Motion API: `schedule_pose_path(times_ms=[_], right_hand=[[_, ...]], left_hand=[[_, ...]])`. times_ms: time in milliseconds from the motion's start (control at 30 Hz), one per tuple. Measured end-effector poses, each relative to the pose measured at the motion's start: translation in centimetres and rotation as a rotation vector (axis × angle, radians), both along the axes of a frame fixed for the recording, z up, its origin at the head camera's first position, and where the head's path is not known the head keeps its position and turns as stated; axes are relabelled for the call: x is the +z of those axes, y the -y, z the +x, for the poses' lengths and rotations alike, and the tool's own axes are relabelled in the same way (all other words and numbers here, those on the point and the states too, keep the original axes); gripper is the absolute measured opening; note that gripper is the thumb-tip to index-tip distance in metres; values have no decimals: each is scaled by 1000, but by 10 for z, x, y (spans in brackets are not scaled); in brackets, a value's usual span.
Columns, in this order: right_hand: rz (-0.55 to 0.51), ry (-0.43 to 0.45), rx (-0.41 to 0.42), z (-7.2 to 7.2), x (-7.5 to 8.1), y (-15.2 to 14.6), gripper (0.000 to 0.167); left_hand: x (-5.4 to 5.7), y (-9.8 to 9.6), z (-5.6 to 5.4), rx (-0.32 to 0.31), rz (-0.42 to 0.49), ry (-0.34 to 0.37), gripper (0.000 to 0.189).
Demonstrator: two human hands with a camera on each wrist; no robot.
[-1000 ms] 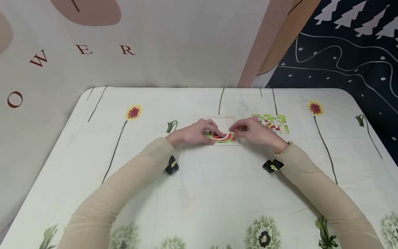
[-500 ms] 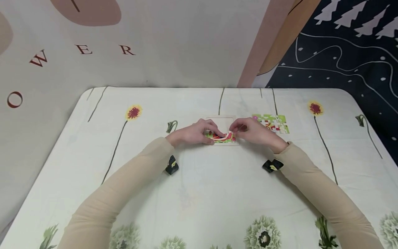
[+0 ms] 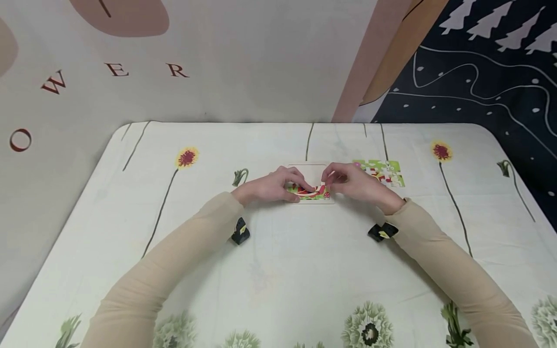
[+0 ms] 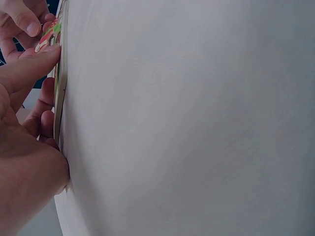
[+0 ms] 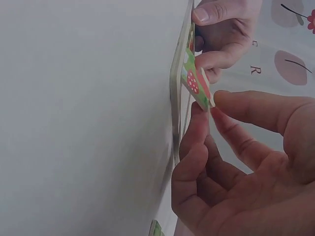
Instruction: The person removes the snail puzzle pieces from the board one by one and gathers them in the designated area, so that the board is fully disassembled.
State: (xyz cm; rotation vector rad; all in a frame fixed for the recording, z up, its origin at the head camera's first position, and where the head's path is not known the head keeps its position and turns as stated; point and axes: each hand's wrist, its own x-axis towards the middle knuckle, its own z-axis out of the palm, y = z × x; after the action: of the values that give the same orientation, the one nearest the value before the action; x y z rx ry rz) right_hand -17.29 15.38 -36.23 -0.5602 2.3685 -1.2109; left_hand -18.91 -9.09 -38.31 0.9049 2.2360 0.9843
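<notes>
— What writing can you make out?
— Four dark red letters, O, W, E and R, on the pale wall hanging (image 3: 261, 63). The right wrist view catches the E and R too. The black wrist devices (image 3: 241, 231) carry yellow marks, too small to read.
— And the puzzle?
— The wooden puzzle tray (image 3: 310, 172) lies on the flowered tablecloth (image 3: 283, 270), between the hands. Its near half holds a red and green picture, with a spotted mushroom (image 5: 192, 81) towards the right end.
— The fingers?
— The right hand (image 3: 357, 183) pinches a puzzle piece (image 5: 204, 86) between thumb and fingertips, right by that mushroom and tilted up from the tray. The left hand (image 3: 271, 186) has thumb and index finger on the picture's left side; whether they grip or only press, I can't tell.
— Edges, room?
— The tray's thin rim shows on its near side. Off to its right, partly hidden by the right hand, lies a cluster of green puzzle pieces (image 3: 390, 172). Between the forearms, a broad stretch of cloth runs from the tray towards the person.
</notes>
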Motion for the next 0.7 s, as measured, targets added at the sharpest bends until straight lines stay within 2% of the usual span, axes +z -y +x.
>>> schedule_pose_path(times_ms=[167, 367, 700], right_hand=[[-5, 21, -2, 0, 1, 1, 17], [-20, 18, 19, -1, 0, -1, 17], [-30, 5, 3, 0, 3, -7, 17]], left_hand=[[-1, 0, 0, 1, -6, -7, 37], [-1, -1, 0, 7, 2, 5, 37], [2, -1, 2, 3, -7, -6, 37]])
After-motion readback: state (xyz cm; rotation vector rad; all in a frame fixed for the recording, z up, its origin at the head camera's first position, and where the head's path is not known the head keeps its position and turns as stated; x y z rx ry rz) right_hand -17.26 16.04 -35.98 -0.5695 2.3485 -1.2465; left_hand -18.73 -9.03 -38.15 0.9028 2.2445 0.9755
